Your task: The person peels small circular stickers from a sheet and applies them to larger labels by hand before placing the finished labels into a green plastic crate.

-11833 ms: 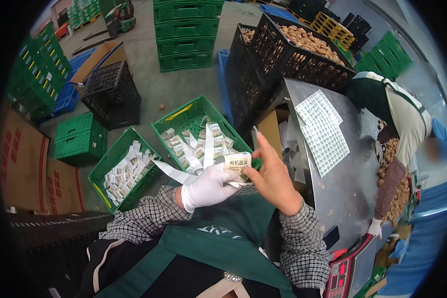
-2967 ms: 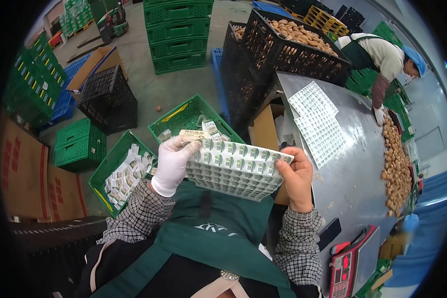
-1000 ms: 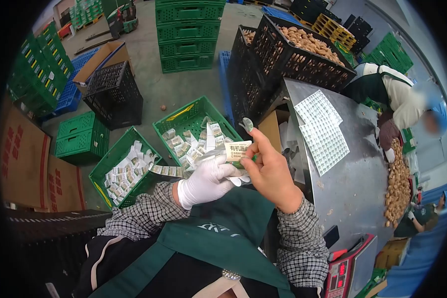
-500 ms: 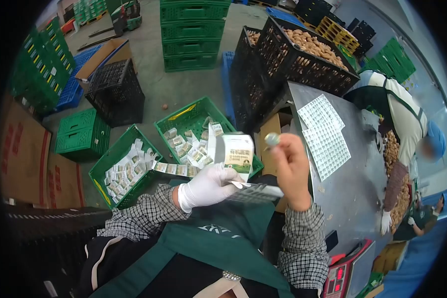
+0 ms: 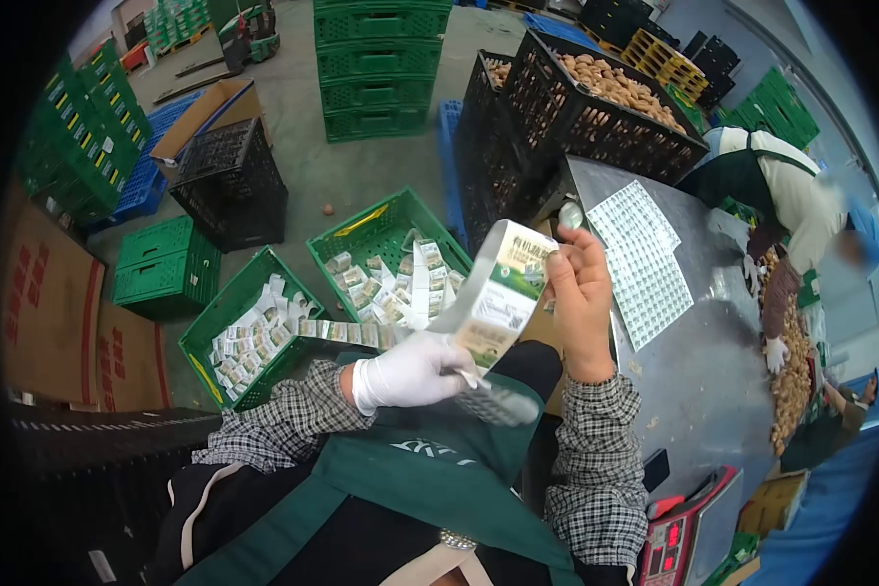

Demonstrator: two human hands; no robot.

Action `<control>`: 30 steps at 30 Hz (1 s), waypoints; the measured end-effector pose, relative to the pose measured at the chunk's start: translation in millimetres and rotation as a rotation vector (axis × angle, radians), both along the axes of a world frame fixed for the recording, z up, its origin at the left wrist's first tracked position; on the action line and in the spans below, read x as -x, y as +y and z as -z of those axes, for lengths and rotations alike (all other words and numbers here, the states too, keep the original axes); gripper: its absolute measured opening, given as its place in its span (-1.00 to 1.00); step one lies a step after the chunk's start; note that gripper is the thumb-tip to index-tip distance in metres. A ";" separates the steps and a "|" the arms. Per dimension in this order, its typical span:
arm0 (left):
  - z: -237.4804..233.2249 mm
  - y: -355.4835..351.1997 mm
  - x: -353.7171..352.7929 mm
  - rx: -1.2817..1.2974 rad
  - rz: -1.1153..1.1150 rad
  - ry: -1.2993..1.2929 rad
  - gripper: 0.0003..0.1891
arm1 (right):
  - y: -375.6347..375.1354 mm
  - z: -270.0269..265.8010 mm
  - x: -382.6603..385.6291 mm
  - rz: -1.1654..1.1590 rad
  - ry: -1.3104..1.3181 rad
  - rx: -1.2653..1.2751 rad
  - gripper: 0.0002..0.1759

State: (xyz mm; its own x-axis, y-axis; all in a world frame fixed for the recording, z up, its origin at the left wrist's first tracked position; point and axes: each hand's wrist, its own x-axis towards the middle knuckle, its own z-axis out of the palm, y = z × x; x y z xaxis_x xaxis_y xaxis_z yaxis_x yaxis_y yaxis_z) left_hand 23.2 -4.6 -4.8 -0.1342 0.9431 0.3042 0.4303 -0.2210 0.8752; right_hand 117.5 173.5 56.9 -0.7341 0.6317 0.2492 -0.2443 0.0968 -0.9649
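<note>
My left hand (image 5: pixel 415 371), in a white glove, is closed on the lower end of a printed label strip (image 5: pixel 503 288). A blurred grey sheet (image 5: pixel 498 402) hangs just under that hand. My bare right hand (image 5: pixel 581 308) pinches the strip's upper right edge between thumb and fingers. Near its fingertips a small round sticker (image 5: pixel 570 215) shows. The label strip runs leftward behind my left hand, across the rims of two green crates, one (image 5: pixel 361 217) holding folded labels and the other (image 5: pixel 205 317) full of them.
On the metal table (image 5: pixel 693 391) at right lie two sticker sheets (image 5: pixel 645 293), a phone (image 5: pixel 656 470) and a red scale (image 5: pixel 689 527). Black crates (image 5: pixel 596 117) of brown produce stand behind. A co-worker (image 5: pixel 801 195) leans over a produce pile (image 5: pixel 796 391). Green crates (image 5: pixel 376 68) are stacked ahead.
My right hand has moved onto the label strip and taken its edge. The strip is now stretched up and to the right. The grey sheet has swung lower, and the co-worker's arms have shifted.
</note>
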 end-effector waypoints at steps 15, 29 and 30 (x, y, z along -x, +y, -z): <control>-1.0 -0.1 9.4 -0.035 0.137 0.007 -0.94 | -23.1 -0.4 -18.7 -0.160 -0.214 -0.190 -0.79; -11.6 -3.2 6.7 -0.064 -0.118 0.036 -0.95 | -32.0 -5.0 -4.0 -0.113 -0.432 -0.869 -0.52; -10.3 -4.2 7.8 -0.118 -0.114 0.033 -0.94 | -27.0 -2.0 -4.6 -0.201 -0.478 -0.693 -0.62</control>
